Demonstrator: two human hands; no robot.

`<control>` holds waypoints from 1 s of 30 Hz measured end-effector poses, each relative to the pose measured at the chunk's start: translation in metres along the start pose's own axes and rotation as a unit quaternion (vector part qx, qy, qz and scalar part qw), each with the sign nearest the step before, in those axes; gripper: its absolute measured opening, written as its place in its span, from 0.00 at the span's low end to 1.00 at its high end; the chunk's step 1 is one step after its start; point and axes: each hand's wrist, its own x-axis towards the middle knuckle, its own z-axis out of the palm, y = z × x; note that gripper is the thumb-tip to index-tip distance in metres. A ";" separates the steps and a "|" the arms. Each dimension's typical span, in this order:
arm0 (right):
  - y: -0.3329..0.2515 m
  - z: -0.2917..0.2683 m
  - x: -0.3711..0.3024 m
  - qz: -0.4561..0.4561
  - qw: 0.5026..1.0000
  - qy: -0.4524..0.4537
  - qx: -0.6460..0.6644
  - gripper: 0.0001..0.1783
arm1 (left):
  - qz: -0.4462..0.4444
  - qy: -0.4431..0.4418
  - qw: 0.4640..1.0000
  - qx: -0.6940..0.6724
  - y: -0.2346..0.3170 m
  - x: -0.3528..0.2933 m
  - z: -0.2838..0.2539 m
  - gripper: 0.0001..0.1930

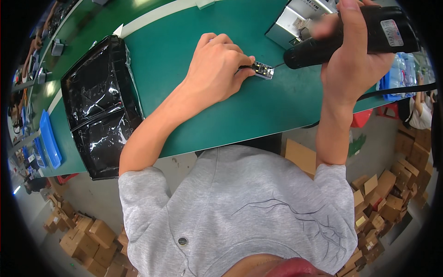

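Observation:
My left hand [220, 67] pinches a small electronic module [263, 70] between thumb and fingers, low over the green table. The module shows a dark circuit board with tiny yellowish and white parts and a light-coloured rim. My right hand [353, 60] is wrapped round a black electric screwdriver [318, 48], held nearly level. Its thin bit points left and reaches the module's right end; whether the tip sits in a screw is too small to tell. A dark cable hangs from the tool's side of the table. Part of the module lies hidden behind my left fingers.
A black plastic-lined tray with two compartments [99, 108] stands at the left of the green table [221, 124]. Behind the screwdriver is a silver metal device [290, 25]. Blue trays [49, 138] sit at far left. Cardboard boxes [392, 194] are piled on the floor.

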 end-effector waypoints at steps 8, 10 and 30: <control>-0.005 0.010 0.001 0.077 0.991 0.029 -0.108 0.12 | -0.004 -0.003 1.000 -0.007 0.000 0.001 0.000 0.10; -0.002 0.006 -0.004 0.031 0.999 -0.008 -0.007 0.12 | -0.002 -0.002 1.000 -0.010 -0.001 0.002 0.000 0.10; 0.001 -0.008 0.073 -0.169 0.985 0.038 -0.016 0.07 | -0.251 0.000 0.967 -0.037 0.006 0.000 -0.026 0.41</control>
